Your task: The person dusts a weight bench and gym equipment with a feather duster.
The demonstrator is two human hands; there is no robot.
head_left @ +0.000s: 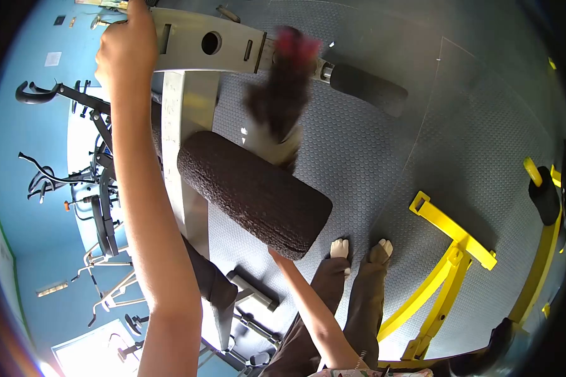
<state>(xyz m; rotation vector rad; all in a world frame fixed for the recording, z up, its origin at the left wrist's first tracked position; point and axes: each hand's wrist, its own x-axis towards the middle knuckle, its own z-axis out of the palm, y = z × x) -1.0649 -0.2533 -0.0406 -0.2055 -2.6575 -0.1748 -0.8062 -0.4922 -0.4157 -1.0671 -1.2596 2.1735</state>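
My left hand [124,47] is a closed fist at the top left, beside the end of a pale metal beam [185,41] with a round hole and slots. What its fingers wrap is hidden. My right hand [279,257] is at the lower end of a dark, textured foam roller pad [255,195], and its fingers are hidden behind the pad. The pad slants across a pale metal upright [195,113]. Beyond it is a dark, furry-looking shape [283,94] with a red patch, smeared by motion.
Another padded roller [368,88] sticks out from the beam over grey textured flooring [352,169]. To the right stands a yellow metal frame [456,251]. Exercise machines [100,163] line the blue wall [12,213] on the left. My feet [358,250] are below the pad.
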